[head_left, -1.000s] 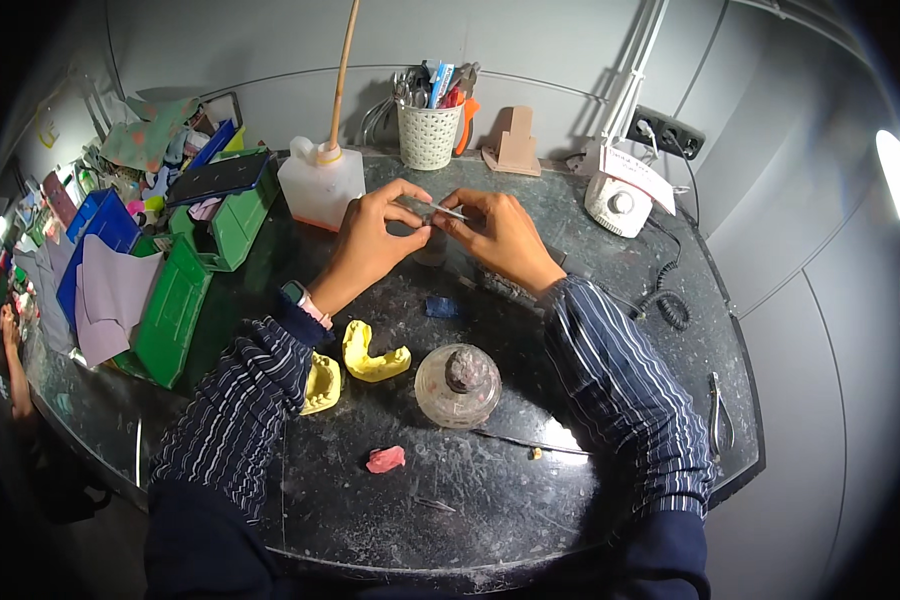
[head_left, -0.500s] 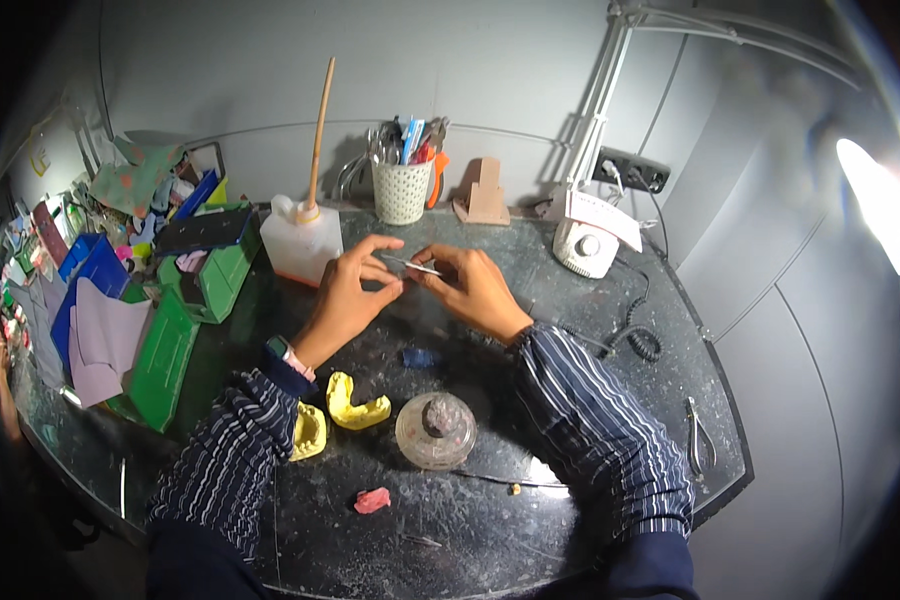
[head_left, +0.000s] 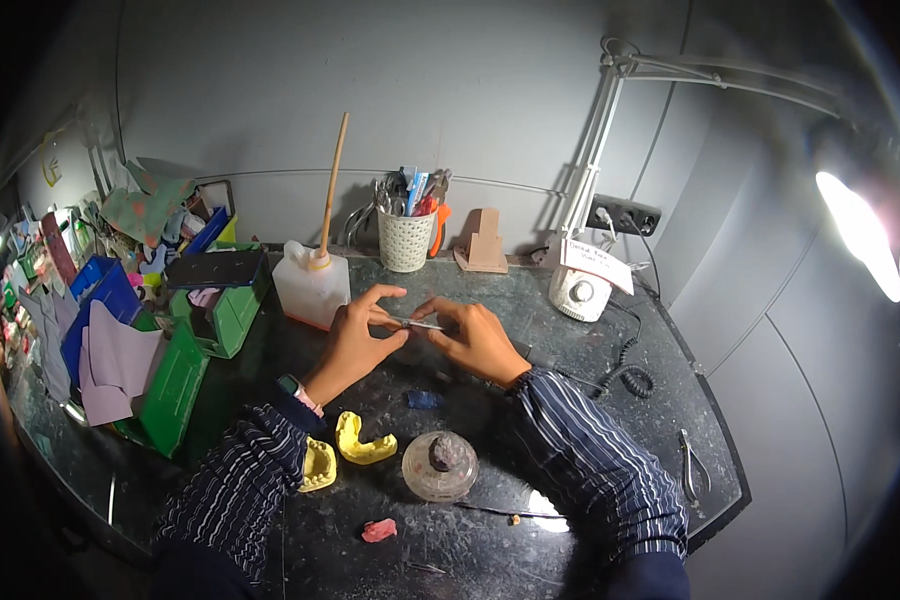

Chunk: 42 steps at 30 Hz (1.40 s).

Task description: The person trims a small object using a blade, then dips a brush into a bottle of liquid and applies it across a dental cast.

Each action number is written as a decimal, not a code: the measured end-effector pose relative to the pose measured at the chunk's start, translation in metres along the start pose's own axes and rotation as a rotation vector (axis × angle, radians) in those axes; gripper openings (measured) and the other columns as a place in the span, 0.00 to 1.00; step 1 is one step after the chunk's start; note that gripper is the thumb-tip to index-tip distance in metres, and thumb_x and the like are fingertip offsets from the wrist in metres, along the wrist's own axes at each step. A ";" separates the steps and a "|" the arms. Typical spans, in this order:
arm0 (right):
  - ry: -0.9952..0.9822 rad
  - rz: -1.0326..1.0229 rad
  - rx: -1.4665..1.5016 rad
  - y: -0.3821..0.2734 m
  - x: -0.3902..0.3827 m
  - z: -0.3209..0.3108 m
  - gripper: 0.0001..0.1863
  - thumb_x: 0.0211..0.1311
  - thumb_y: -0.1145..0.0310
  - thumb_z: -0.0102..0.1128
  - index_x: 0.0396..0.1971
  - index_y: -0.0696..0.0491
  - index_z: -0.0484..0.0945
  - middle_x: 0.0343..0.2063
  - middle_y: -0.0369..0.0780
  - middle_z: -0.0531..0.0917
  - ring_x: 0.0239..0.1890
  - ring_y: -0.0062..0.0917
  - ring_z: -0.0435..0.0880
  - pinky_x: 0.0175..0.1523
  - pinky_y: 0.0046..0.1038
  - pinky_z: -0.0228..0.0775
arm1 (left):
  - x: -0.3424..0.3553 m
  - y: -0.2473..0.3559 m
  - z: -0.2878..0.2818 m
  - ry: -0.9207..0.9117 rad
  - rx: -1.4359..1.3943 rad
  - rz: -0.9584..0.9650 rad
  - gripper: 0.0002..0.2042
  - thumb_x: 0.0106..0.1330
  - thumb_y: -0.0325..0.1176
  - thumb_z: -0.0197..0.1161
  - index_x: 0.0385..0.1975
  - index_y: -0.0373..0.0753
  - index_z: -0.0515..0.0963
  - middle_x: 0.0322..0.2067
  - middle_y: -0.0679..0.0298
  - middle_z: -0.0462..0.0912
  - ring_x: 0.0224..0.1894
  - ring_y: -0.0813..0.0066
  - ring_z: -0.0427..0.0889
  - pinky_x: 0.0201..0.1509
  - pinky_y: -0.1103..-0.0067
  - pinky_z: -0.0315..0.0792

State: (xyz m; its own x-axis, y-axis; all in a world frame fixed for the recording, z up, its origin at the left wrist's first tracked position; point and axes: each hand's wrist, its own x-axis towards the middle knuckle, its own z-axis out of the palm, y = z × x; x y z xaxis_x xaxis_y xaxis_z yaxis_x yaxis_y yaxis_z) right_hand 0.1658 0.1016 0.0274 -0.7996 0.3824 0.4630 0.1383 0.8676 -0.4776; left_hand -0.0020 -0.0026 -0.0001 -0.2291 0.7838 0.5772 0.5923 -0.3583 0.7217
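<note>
A thin, narrow greyish piece [head_left: 422, 325] spans the gap between my two hands above the bench; its exact kind is too small to make out. My right hand [head_left: 480, 342] pinches its right end between thumb and fingers. At the other end, my left hand [head_left: 355, 340] has its thumb and a finger closed on the piece, while the index finger arches above. Below the hands lies a small dark blue block [head_left: 424, 399]. Two yellow dental casts [head_left: 365, 447] [head_left: 317, 466] sit near my left sleeve. A round glass jar [head_left: 440, 478] with a dark lump on top stands right of them.
Behind my hands stand a plastic bottle [head_left: 312, 289] with a wooden stick and a cup of tools [head_left: 406, 243]. Green bins [head_left: 175, 395] crowd the left. A white control box [head_left: 577, 295] and coiled cord [head_left: 635, 381] are right; pliers [head_left: 690, 468] lie by the edge. A pink lump [head_left: 379, 530] lies in front.
The whole view has tilted, so the bench sits lower in the picture. My left fingers have closed in on the left end of the thin piece.
</note>
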 end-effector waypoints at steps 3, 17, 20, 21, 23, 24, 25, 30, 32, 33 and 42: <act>0.101 -0.001 0.190 0.009 0.003 0.004 0.13 0.53 0.66 0.60 0.39 0.51 0.76 0.16 0.40 0.78 0.19 0.31 0.76 0.27 0.31 0.64 | 0.000 0.002 -0.002 -0.002 0.053 -0.012 0.20 0.48 0.24 0.66 0.44 0.38 0.72 0.25 0.58 0.83 0.30 0.68 0.84 0.39 0.78 0.73; 0.423 0.170 0.329 -0.068 -0.021 -0.100 0.17 0.60 0.60 0.59 0.36 0.62 0.79 0.31 0.39 0.82 0.31 0.15 0.76 0.38 0.15 0.66 | 0.012 0.041 -0.015 -0.097 0.089 0.053 0.06 0.51 0.26 0.67 0.27 0.34 0.77 0.22 0.67 0.77 0.25 0.80 0.76 0.32 0.84 0.70; 0.218 0.219 0.204 -0.101 -0.042 -0.129 0.22 0.63 0.54 0.55 0.34 0.62 0.79 0.26 0.38 0.82 0.29 0.16 0.76 0.37 0.15 0.66 | 0.015 0.064 -0.031 -0.351 0.154 0.090 0.06 0.52 0.28 0.67 0.25 0.33 0.79 0.19 0.68 0.78 0.24 0.83 0.75 0.30 0.84 0.70; 0.183 0.293 0.174 -0.103 -0.052 -0.130 0.23 0.63 0.52 0.53 0.34 0.62 0.79 0.24 0.38 0.81 0.28 0.17 0.76 0.37 0.16 0.66 | 0.011 0.075 -0.040 -0.418 0.193 0.127 0.06 0.54 0.27 0.65 0.27 0.32 0.79 0.20 0.66 0.79 0.24 0.83 0.75 0.30 0.84 0.69; 0.236 0.033 0.264 -0.098 -0.082 -0.116 0.16 0.63 0.61 0.55 0.31 0.62 0.79 0.23 0.40 0.81 0.27 0.20 0.79 0.35 0.21 0.71 | 0.006 0.092 -0.061 -0.538 0.285 -0.034 0.06 0.54 0.28 0.65 0.27 0.31 0.80 0.20 0.64 0.80 0.24 0.81 0.77 0.29 0.83 0.70; 0.329 0.191 0.532 -0.106 -0.107 -0.100 0.10 0.58 0.68 0.60 0.32 0.61 0.79 0.26 0.43 0.83 0.30 0.24 0.82 0.36 0.24 0.74 | -0.005 0.101 -0.077 -0.502 0.396 -0.015 0.06 0.54 0.28 0.64 0.26 0.31 0.80 0.19 0.63 0.80 0.23 0.81 0.77 0.29 0.83 0.69; 0.073 0.129 0.486 -0.104 -0.122 -0.097 0.10 0.52 0.71 0.64 0.33 0.60 0.80 0.27 0.43 0.84 0.31 0.25 0.83 0.35 0.24 0.74 | -0.014 0.106 -0.084 -0.479 0.490 0.019 0.06 0.55 0.29 0.64 0.25 0.31 0.80 0.19 0.63 0.79 0.23 0.81 0.77 0.28 0.83 0.69; -0.515 -0.007 0.102 -0.126 -0.181 -0.042 0.18 0.50 0.62 0.65 0.42 0.52 0.79 0.17 0.42 0.80 0.16 0.34 0.78 0.23 0.30 0.69 | -0.035 0.176 -0.092 -0.474 0.537 -0.033 0.07 0.53 0.30 0.64 0.21 0.32 0.80 0.16 0.60 0.78 0.20 0.75 0.77 0.25 0.80 0.67; -0.486 -0.085 -0.009 -0.122 -0.195 -0.017 0.19 0.51 0.60 0.64 0.43 0.51 0.79 0.16 0.41 0.80 0.15 0.34 0.77 0.22 0.30 0.68 | -0.050 0.178 -0.084 -0.543 0.537 0.012 0.07 0.53 0.31 0.63 0.22 0.33 0.80 0.17 0.58 0.78 0.20 0.71 0.77 0.25 0.79 0.67; -0.470 -0.101 0.007 -0.122 -0.197 -0.009 0.16 0.52 0.61 0.61 0.40 0.52 0.78 0.15 0.41 0.79 0.15 0.34 0.77 0.21 0.31 0.67 | -0.060 0.184 -0.083 -0.598 0.549 0.058 0.07 0.53 0.31 0.62 0.22 0.33 0.80 0.17 0.57 0.78 0.20 0.67 0.77 0.25 0.78 0.67; -0.391 -0.351 -0.221 -0.129 -0.195 0.010 0.06 0.53 0.69 0.53 0.27 0.55 0.70 0.11 0.36 0.72 0.10 0.26 0.74 0.14 0.27 0.61 | -0.137 0.159 -0.050 -0.551 0.231 0.029 0.06 0.54 0.32 0.66 0.29 0.37 0.82 0.19 0.63 0.79 0.17 0.73 0.73 0.21 0.79 0.65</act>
State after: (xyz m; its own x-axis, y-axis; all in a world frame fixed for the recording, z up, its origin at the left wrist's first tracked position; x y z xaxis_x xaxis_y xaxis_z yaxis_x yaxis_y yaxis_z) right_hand 0.2980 -0.0875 -0.0084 -0.9708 -0.0506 0.2345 -0.0895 0.9833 -0.1584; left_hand 0.0848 -0.1925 0.0546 0.1874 0.9453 0.2669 0.7594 -0.3118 0.5710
